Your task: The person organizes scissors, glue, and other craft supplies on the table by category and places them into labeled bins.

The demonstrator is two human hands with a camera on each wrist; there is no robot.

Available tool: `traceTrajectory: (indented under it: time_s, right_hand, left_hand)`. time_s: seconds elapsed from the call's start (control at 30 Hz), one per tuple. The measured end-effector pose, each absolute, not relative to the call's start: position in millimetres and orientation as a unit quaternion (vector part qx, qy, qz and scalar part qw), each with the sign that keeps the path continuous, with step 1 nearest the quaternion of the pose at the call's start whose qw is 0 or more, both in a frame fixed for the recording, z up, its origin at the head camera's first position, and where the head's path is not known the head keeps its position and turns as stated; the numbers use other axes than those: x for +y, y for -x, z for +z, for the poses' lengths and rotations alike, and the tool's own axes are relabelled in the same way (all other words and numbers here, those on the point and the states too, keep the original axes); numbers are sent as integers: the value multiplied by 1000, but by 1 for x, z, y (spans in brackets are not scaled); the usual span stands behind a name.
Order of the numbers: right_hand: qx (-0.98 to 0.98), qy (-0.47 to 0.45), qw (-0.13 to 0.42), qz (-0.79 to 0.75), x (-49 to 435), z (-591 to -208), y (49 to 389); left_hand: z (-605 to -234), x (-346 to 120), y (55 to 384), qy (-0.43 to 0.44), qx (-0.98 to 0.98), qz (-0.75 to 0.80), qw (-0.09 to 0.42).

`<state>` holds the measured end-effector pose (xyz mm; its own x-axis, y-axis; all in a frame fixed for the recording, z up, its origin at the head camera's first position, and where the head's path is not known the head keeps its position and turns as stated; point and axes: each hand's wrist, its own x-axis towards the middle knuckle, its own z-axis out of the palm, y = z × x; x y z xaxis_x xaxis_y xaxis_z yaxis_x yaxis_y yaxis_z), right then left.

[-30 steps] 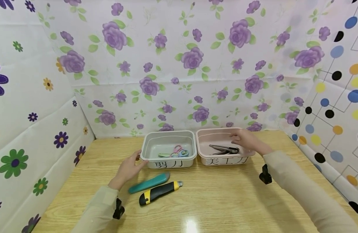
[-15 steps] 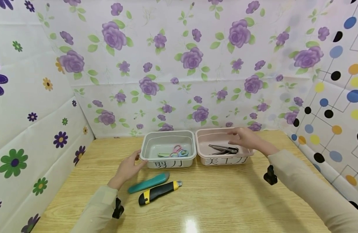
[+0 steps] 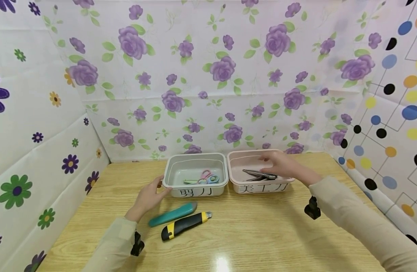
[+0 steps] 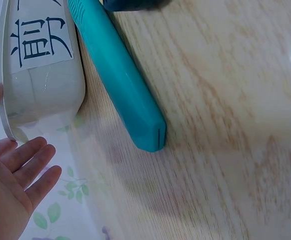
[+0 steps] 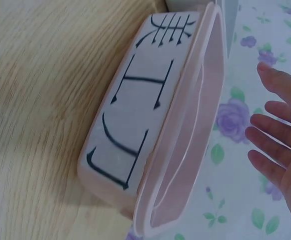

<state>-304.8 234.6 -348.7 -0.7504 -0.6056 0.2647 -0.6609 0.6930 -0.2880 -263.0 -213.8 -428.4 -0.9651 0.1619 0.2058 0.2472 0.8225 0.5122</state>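
My left hand (image 3: 148, 196) is at the left front corner of the grey bin (image 3: 197, 155), thumb and index finger touching its rim, other fingers loosely extended in the left wrist view. That bin holds scissors (image 3: 206, 177) with pink and blue handles. Over the pink bin (image 3: 233, 177) hovers my right hand (image 3: 279, 163), fingers relaxed and holding nothing. Below it, dark and silver utility knives (image 3: 259, 174) lie in the bin, partly hidden. In front of the grey bin lie a teal utility knife (image 3: 173, 214) and a black and yellow utility knife (image 3: 186, 225).
Both bins stand side by side on the wooden table (image 3: 249, 234), each with a Chinese label on its front. A flowered cloth (image 3: 208, 94) hangs just behind them. A dotted cloth (image 3: 388, 124) closes off the right side.
My right hand has shifted a little to the left over the pink bin, above the utility knives. The left hand keeps its place at the grey bin.
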Motion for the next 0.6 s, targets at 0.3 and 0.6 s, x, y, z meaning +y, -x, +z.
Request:
traceTrajectory:
  time_s: [0.3,0.6]
  right_hand:
    - [-900,-392,79,173,201,-347,285]
    - [-881,-428,26,198,164,-349,265]
  left_hand:
    - [-427,-213,262,103,-950,-284,73]
    - [-425,-212,261,103,-951,-284,68]
